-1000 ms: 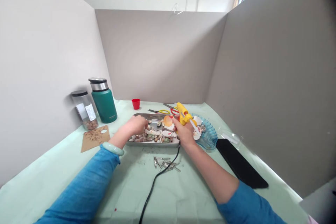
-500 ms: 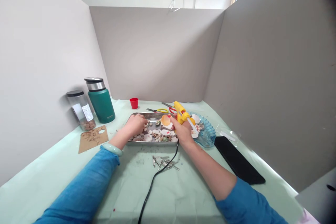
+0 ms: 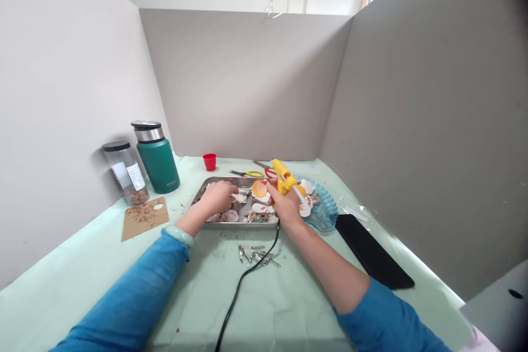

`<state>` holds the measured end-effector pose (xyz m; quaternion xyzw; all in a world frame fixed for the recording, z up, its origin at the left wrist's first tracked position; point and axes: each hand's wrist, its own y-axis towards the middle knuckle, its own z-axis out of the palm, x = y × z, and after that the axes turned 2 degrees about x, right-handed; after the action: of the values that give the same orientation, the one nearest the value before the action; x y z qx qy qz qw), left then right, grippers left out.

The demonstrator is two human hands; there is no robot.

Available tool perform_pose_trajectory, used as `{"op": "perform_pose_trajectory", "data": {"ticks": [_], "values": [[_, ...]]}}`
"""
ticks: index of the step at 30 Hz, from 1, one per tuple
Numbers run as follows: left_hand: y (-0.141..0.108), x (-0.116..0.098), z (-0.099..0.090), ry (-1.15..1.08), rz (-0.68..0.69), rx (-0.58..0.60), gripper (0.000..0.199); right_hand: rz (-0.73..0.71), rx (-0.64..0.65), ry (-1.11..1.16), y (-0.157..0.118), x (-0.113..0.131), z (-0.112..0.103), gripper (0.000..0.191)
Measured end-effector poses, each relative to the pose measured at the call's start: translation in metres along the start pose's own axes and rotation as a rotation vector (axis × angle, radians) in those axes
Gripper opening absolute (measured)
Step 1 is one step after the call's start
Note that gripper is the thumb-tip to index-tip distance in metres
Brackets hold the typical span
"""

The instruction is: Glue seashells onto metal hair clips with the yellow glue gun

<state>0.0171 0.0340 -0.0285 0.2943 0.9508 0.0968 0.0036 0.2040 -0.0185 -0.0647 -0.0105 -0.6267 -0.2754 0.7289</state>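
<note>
My right hand (image 3: 286, 206) is closed round the handle of a yellow glue gun (image 3: 284, 177), above the right end of a metal tray (image 3: 243, 226). A white glue stick (image 3: 300, 194) sticks out of the gun's back. My left hand (image 3: 220, 197) reaches over the tray's left half, fingers pinched together. Right at its fingertips is a white seashell (image 3: 240, 198), which it seems to hold. An orange scallop shell (image 3: 259, 189) lies beside my right thumb. Several more shells (image 3: 230, 216) fill the tray's front. The gun's nozzle is hidden.
Behind the tray are yellow-handled pliers (image 3: 253, 174), scissors and a red cup (image 3: 209, 162). At right are a blue glass dish (image 3: 328, 212) with shells and a black slab (image 3: 373, 250). Metal clips (image 3: 258, 256) and a black cord (image 3: 237, 291) lie in front. A green flask (image 3: 159, 162) stands left.
My left hand has moved right across the tray, and a white seashell now shows at its fingertips. My right hand and the glue gun have hardly moved.
</note>
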Motion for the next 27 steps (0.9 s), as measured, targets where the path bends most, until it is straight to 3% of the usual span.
{"op": "perform_pose_trajectory", "data": {"ticks": [6, 12, 18, 27], "values": [[-0.002, 0.013, -0.012, -0.056, -0.116, 0.046, 0.028, -0.005, -0.004, -0.008, 0.000, 0.001, 0.001, 0.034], [-0.009, 0.000, -0.015, -0.040, 0.033, 0.247, 0.031, 0.011, -0.002, -0.019, -0.003, 0.007, 0.001, 0.035], [-0.012, -0.015, -0.017, 0.046, 0.038, 0.273, 0.022, 0.002, 0.011, -0.017, -0.002, 0.003, 0.001, 0.040], [-0.012, -0.012, -0.014, 0.167, 0.020, 0.286, 0.021, 0.001, 0.002, 0.001, -0.002, 0.004, 0.001, 0.043]]}}
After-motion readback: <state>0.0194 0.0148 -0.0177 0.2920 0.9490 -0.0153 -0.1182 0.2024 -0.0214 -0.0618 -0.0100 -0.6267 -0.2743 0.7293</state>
